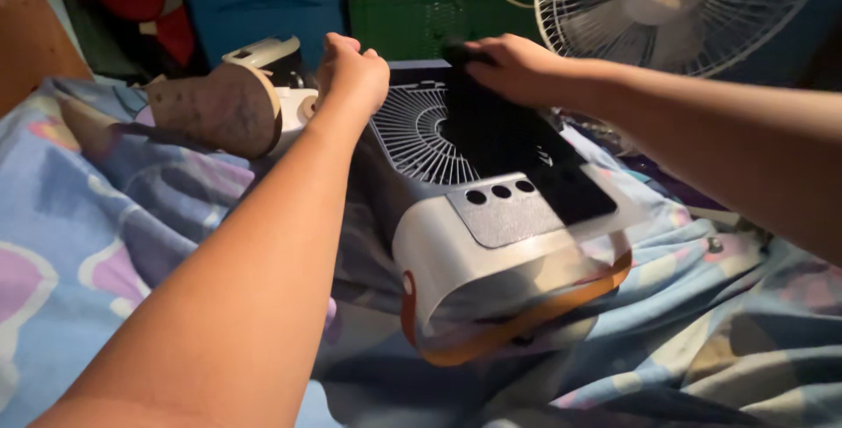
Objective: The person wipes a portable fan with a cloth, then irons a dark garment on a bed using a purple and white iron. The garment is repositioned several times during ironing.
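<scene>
Both hands grip the far end of the grey fan housing [491, 209], left hand [351, 73] closed, right hand [513, 64] curled, its long axis running toward frame bottom

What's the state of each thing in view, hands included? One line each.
Left hand: closed on the far left edge of the grey appliance.
Right hand: fingers curled on the appliance's far top edge.
Grey appliance: lying tilted on the patterned bedsheet, round grille facing up.
Pedestal fan: upright; spinning or not, cannot tell.
</scene>
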